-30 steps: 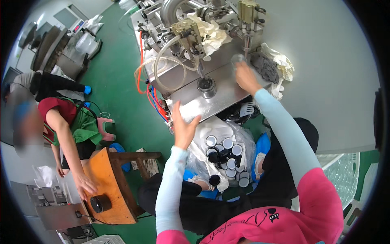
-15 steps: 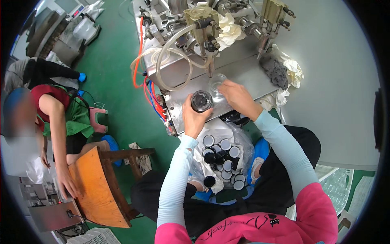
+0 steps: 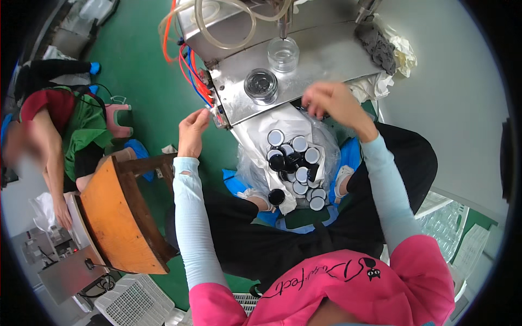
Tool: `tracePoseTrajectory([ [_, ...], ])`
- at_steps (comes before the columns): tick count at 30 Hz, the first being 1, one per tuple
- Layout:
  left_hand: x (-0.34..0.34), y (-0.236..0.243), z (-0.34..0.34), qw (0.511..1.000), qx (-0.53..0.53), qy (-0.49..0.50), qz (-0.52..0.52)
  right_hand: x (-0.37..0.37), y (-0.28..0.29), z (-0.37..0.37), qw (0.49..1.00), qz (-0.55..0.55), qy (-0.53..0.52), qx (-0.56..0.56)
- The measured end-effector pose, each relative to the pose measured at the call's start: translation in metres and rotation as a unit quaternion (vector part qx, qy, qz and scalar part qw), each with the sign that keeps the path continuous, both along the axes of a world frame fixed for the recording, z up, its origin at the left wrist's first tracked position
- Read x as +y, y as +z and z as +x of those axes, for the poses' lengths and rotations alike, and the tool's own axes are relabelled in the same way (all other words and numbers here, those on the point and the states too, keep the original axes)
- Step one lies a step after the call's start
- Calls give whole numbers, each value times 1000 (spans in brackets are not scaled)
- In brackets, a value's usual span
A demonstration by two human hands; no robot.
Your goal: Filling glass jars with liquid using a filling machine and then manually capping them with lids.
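Note:
A round glass jar with dark contents (image 3: 261, 86) stands on the metal worktop (image 3: 326, 60), near its front edge. Just behind it, a clear glass jar (image 3: 283, 56) sits beneath the metal filling nozzle (image 3: 283, 26). My left hand (image 3: 191, 133) is off the worktop's left corner, beside the tubes, its thumb and forefinger drawn together and nothing visible between them. To the right of the jars hovers my right hand (image 3: 340, 107), slightly blurred, fingers loosely bent and holding nothing that shows. Both hands are apart from the jars.
Between my feet, a plastic-lined container holds several black and white jar lids (image 3: 299, 144). Red and blue tubes (image 3: 196, 76) run down the worktop's left side. A grey rag (image 3: 376, 46) lies at right. A wooden chair (image 3: 122, 217) and a seated co-worker (image 3: 51, 136) are at left.
The dark-filled jar has left my left hand and now stands on the worktop. My left hand has moved left; my right hand has come away from the clear jar. The view has tipped downward.

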State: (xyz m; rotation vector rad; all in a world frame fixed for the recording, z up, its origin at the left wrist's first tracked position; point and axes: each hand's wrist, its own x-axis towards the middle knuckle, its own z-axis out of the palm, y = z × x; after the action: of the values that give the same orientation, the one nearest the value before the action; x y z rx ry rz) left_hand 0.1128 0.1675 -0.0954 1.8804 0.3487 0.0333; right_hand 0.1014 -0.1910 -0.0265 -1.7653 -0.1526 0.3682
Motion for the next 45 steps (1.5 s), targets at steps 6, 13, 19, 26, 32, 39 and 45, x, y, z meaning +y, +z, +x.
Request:
tracePoseTrajectory([
  [6,-12,-19,12,892,144,-108,-416,-2,-181,-77,923,-307,224,63],
  [13,-2,-30,5,910,151,-135,-363,47,-250,-125,875,-458,127,-88],
  [19,-11,-14,-1,916,139,-125,-355,40,-240,-116,845,-485,164,-157],
  [26,-48,46,2,985,-170,21,-6,10,-236,-121,969,-241,45,18],
  [32,-113,18,-3,973,-138,-177,-50,27,-154,-86,902,285,-185,264],
  [39,-155,11,7,981,-111,-129,-95,6,-38,-43,899,408,-117,104],
  [45,-169,39,-47,976,-179,-116,-35,31,12,-8,978,97,-55,-179],
])
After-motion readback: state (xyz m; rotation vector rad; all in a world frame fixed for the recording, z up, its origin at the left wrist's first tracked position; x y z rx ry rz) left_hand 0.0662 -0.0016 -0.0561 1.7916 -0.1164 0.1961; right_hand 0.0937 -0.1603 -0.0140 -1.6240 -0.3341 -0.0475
